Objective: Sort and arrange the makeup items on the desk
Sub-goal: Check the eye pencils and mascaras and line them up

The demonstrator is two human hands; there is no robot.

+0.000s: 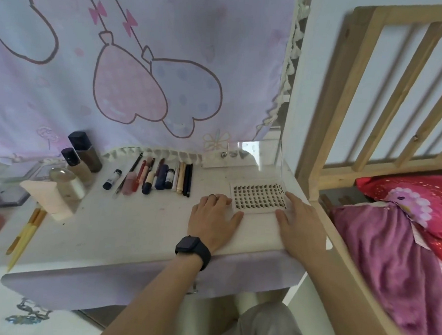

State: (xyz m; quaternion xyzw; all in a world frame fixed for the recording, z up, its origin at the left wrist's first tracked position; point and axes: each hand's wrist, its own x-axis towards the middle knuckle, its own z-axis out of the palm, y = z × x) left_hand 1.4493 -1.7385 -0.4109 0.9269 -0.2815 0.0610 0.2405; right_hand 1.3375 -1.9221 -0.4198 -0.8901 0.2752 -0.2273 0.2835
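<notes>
Head view shows the left hand (212, 219) and right hand (298, 225) lying flat with fingers relaxed, gripping nothing. They touch either side of the lash tray (258, 196) at the desk's (121, 228) right end, probably to square it beside the row of pens (156, 176), before the clear box (257, 154).

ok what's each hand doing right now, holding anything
Left hand: open, fingers flat, touching the left edge of the white rectangular false-lash tray.
Right hand: open, flat against the tray's right edge, gripping nothing.
</notes>
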